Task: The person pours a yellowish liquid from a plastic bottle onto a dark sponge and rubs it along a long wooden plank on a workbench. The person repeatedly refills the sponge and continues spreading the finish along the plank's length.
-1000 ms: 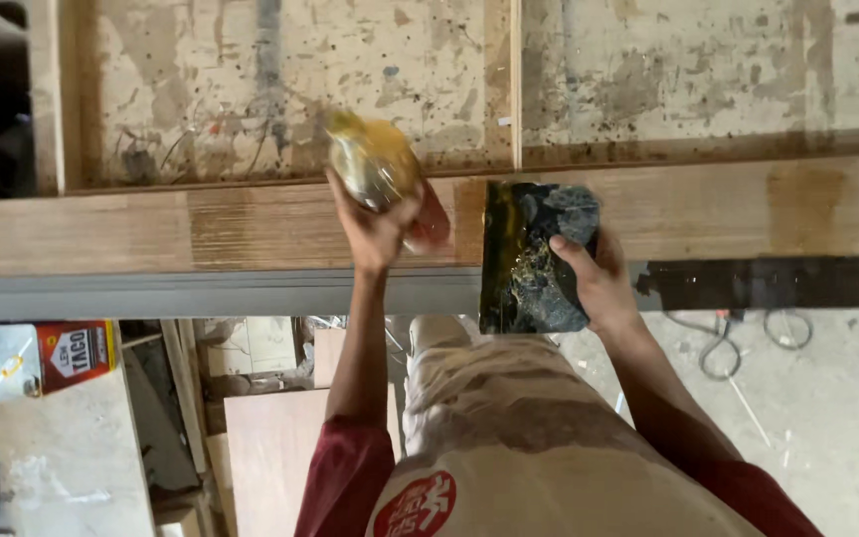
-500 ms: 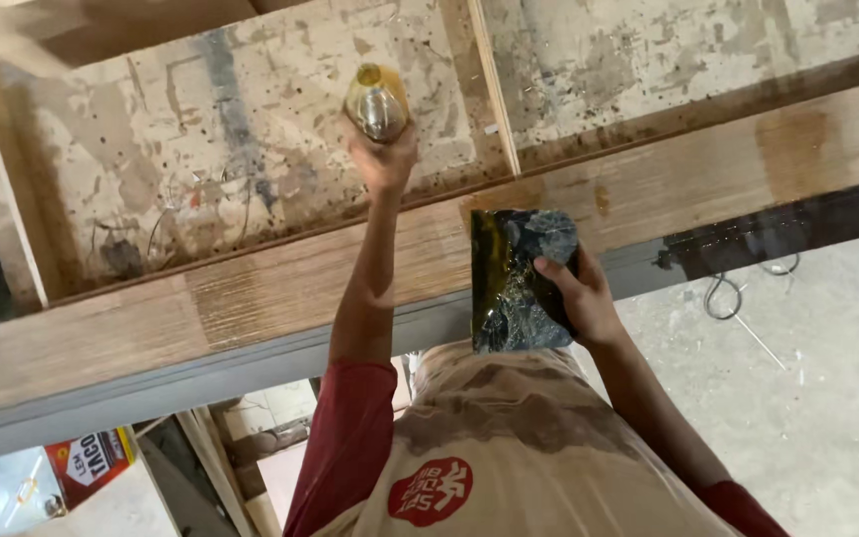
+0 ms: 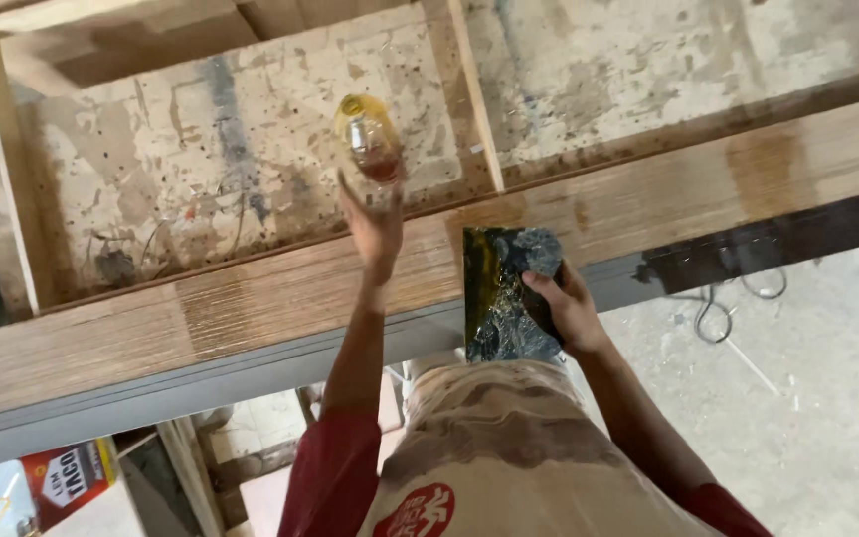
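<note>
A: Fingers [image 3: 539, 288], head view: right hand [image 3: 564, 313] clamps dark sponge pad [image 3: 507, 293] on wooden board [image 3: 251, 308]. Left?

B: Left hand [image 3: 375, 224] wrapped round bottle [image 3: 368, 144], lifted further w/ frame tilted since; wiping paused, I'd judge.

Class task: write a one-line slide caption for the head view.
Left hand lifts a small bottle; right hand presses a stained cloth on a wooden plank.

Bottle [image 3: 368, 149] left of pad [image 3: 505, 294], which lies on plank [image 3: 251, 308].

Clear glossy plastic bottle [image 3: 368, 149]. Dark crumpled cloth [image 3: 509, 298], wet-looking sheen. Wooden plank [image 3: 280, 298] grainy, partly stained; panel [image 3: 211, 169] behind rough, speckled.
</note>
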